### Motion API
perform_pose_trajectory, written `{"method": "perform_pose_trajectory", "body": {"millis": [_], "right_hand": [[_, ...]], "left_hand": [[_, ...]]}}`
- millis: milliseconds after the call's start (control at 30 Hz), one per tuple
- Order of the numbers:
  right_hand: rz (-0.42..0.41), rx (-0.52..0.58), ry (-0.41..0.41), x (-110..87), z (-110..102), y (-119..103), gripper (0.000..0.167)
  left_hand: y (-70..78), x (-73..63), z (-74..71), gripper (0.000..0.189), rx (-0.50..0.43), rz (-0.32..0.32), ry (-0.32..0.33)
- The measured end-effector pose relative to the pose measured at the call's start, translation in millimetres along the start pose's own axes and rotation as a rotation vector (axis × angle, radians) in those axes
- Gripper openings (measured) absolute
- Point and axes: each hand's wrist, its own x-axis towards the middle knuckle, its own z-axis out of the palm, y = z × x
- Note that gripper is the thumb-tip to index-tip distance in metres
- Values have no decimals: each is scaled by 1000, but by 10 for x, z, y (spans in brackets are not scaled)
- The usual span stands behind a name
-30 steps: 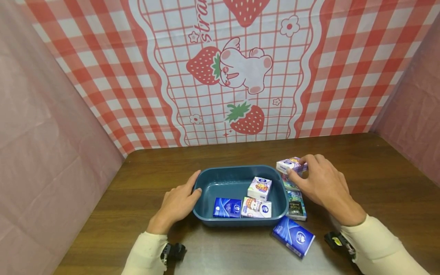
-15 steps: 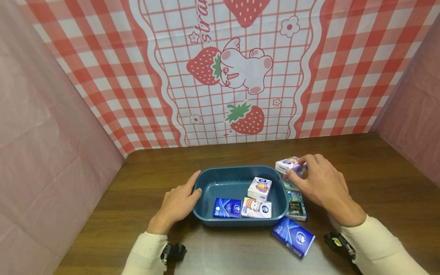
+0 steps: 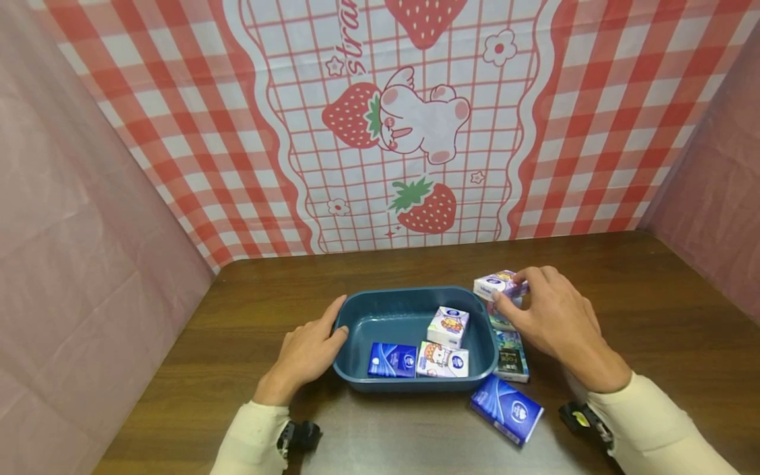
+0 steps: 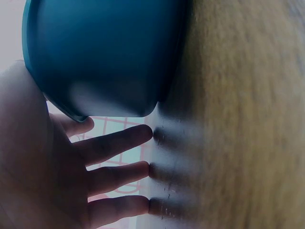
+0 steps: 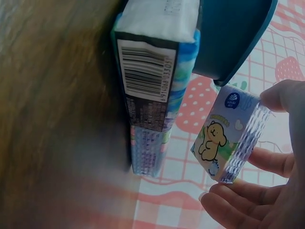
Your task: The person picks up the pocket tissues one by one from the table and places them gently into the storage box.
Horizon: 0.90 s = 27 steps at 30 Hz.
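A teal plastic tub [image 3: 380,384] stands on the table, holding a blue tissue pack [image 3: 392,360] and two white cartoon-print tissue packs, one in front [image 3: 442,360] and one behind [image 3: 448,326]. My left hand [image 3: 311,349] rests at the tub's left end, thumb over the rim, other fingers straight; the left wrist view shows their tips at the tabletop. My right hand [image 3: 555,323] pinches a white and purple tissue pack [image 3: 495,284] between thumb and fingers. In the right wrist view, this tissue pack [image 5: 221,133] is tilted and off the table.
Right of the tub lie a dark-labelled tissue pack [image 3: 510,359] and, behind it, a partly covered green-pink pack [image 3: 503,315]. Another blue tissue pack [image 3: 508,410] lies at the tub's front right corner. A checked strawberry cloth [image 3: 415,132] hangs behind the table.
The pinched tissue pack has shifted very slightly left, toward the tub, with my right fingers. My left hand and the tub stay as they were.
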Motion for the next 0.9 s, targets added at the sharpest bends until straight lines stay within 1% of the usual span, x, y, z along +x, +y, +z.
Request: {"method": "perform_pose_trajectory", "body": {"millis": [233, 433, 600, 900], "right_hand": [[-19, 0, 14, -13, -12, -27, 57], [-45, 2, 45, -13, -25, -70, 57], [-61, 5, 63, -17, -35, -105, 53], [-117, 21, 91, -44, -63, -194, 48]], "left_hand": [[0, 2, 3, 60, -3, 0, -6], [0, 4, 4, 60, -3, -4, -6], [-1, -1, -1, 60, -4, -3, -5], [7, -3, -8, 60, -1, -1, -5]]}}
